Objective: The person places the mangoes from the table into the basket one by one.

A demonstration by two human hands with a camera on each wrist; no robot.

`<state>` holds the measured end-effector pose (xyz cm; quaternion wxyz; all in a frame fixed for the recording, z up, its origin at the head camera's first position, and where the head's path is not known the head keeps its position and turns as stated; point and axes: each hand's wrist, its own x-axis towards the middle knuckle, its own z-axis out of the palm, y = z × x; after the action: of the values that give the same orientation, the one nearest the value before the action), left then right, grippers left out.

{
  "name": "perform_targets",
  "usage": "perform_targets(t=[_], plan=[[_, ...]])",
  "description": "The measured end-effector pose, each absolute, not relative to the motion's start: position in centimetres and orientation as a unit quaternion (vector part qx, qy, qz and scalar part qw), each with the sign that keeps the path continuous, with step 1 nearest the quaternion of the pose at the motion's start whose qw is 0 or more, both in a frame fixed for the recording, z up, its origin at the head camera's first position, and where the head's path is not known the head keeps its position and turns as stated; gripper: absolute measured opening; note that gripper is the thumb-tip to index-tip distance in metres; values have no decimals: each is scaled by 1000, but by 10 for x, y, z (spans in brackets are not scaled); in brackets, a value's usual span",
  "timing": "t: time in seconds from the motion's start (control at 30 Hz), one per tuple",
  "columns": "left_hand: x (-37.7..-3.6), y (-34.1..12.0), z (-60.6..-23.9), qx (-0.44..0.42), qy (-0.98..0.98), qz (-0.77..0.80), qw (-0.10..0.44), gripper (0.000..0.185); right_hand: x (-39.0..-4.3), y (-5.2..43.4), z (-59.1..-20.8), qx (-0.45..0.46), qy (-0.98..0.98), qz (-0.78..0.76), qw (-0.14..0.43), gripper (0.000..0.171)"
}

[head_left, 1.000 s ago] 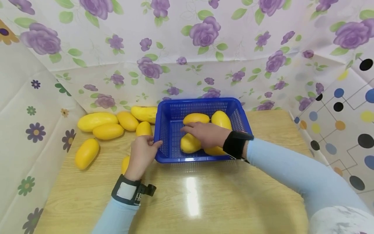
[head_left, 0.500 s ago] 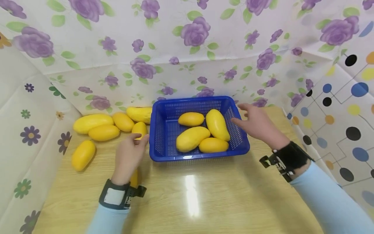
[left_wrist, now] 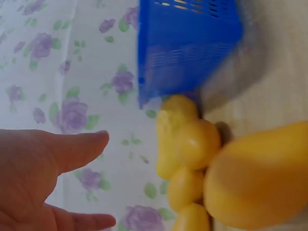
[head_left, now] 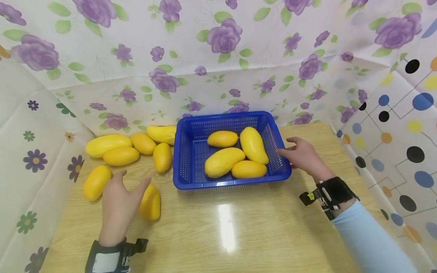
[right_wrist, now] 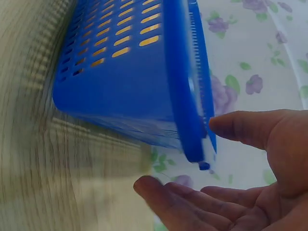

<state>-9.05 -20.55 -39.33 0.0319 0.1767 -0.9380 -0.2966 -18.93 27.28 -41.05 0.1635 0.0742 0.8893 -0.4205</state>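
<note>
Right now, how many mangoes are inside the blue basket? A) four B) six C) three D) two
A: the head view shows four yellow mangoes lying inside the blue basket, while the other mangoes lie on the table to its left; the left hand is open beside one of those, and the right hand is open at the basket's right rim.
</note>
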Motion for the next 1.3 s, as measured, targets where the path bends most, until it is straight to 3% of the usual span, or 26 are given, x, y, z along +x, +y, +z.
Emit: perform_targets(t=[0.27, 0.87, 1.03, 1.3], plan=[[-80, -213, -424, 193, -941, -273, -55, 124, -198, 265, -415, 85, 899, -398, 162, 75], [-77, -209, -453, 217, -933, -247, -145, 137, -208, 261, -417, 85, 913, -371, 151, 44], [-78, -207, -453, 210, -939, -230, -142, 133, -209, 261, -414, 88, 907, -377, 166, 38], [-78, -205, -453, 201, -943, -223, -144, 102, -211, 260, -411, 92, 906, -375, 175, 31]])
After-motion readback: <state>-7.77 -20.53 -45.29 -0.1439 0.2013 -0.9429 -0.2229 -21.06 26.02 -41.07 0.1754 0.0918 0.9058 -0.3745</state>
